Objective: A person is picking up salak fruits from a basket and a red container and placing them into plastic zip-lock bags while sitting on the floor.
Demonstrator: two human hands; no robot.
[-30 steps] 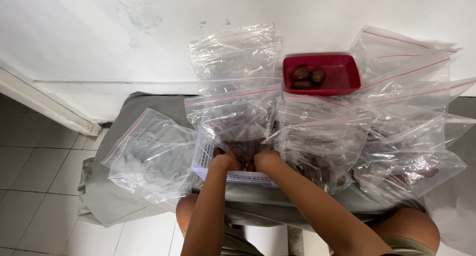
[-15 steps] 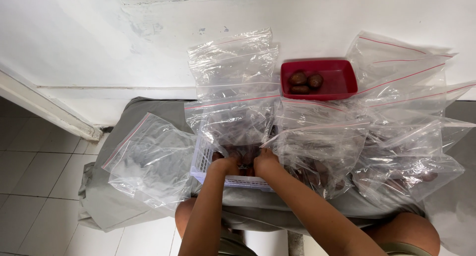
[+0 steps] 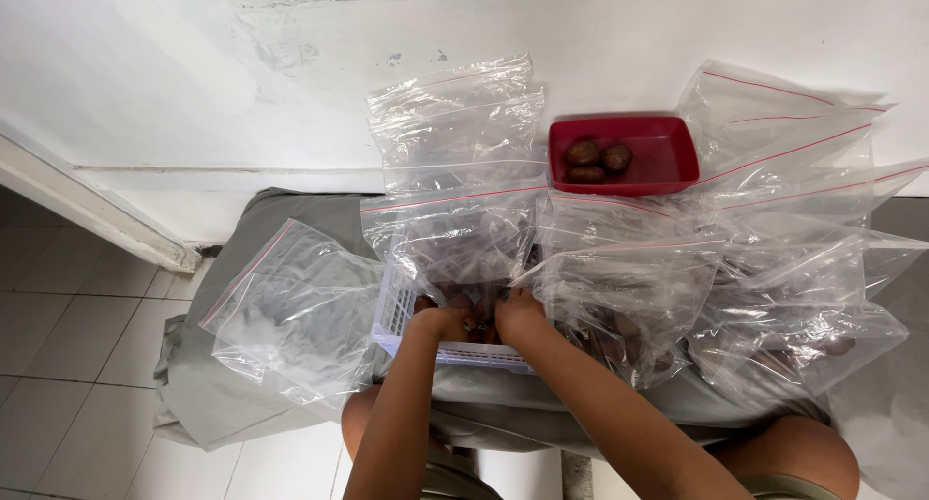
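Both my hands reach into a small white slatted basket (image 3: 395,318) at the near edge of a cloth-covered surface. My left hand (image 3: 441,322) and my right hand (image 3: 518,313) sit side by side, fingers curled down among dark brown fruits (image 3: 477,332) under a clear zip bag (image 3: 464,241). The bag hides the fingertips, so what they grip is unclear. A red rectangular tray (image 3: 668,156) farther back holds three brown fruits (image 3: 596,158).
Several clear zip bags with red seal strips lie piled about: one at left (image 3: 290,306), others at right (image 3: 794,268), some with fruits inside. A grey cloth (image 3: 203,403) drapes the surface. White wall behind, tiled floor at left, my knees below.
The view has tilted slightly, shifting everything down a little. My hands stay in the basket, almost unmoved.
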